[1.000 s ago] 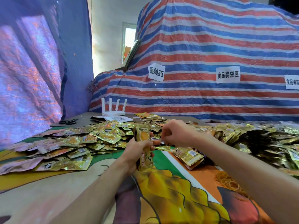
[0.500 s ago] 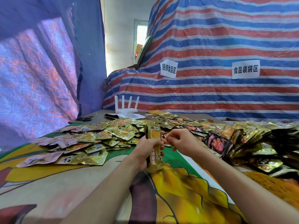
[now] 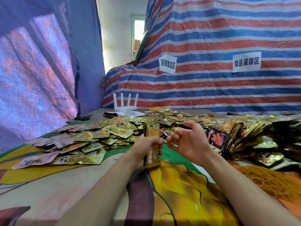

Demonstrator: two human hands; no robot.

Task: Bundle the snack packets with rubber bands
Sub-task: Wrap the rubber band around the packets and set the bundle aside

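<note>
My left grip (image 3: 144, 150) closes round a packet bundle (image 3: 152, 133), held upright | my right grip (image 3: 189, 142) just beside it, fingers curled, cannot tell what it holds | loose packets (image 3: 97, 136) beyond both grips | rubber bands (image 3: 268, 181) right of right grip

Striped tarpaulin (image 3: 211, 88), bright window (image 3: 138, 31).

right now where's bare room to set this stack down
Bare printed tablecloth lies this side of the loose gold foil packets, left of the left hand gripping the packet stack. Crowded right: heaped packets, orange rubber bands.
</note>
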